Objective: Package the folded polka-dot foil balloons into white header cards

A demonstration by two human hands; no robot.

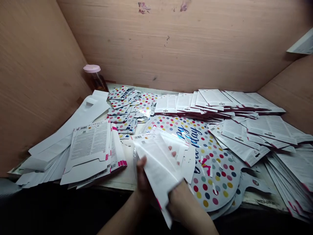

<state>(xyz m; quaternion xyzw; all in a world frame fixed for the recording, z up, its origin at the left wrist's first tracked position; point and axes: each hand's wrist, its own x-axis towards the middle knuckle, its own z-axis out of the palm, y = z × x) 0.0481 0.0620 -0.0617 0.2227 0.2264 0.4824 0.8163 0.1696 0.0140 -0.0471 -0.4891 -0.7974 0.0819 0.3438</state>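
Note:
A white printed paper envelope (158,156) is tilted in front of me, held between both hands. My left hand (142,174) is closed on its left edge, thumb in front, and several fingertips show past the far edge. At the lower right edge, my right hand (179,197) is closed against the same envelope; its fingers are mostly hidden by the paper. Behind it another white printed piece (189,163) shows in part. Underneath lie round, dotted foil balloons (221,178) with blue lettering, and small pink and white scraps (206,166) rest on top.
Printed envelopes (91,143) and plain white sheets (56,138) are piled at left. Folded dotted foil balloons (122,114) lie at the back, near a bottle with a pink lid (92,68). Filled-looking packets (217,98) cover the right side. Wooden panels (156,49) enclose the table.

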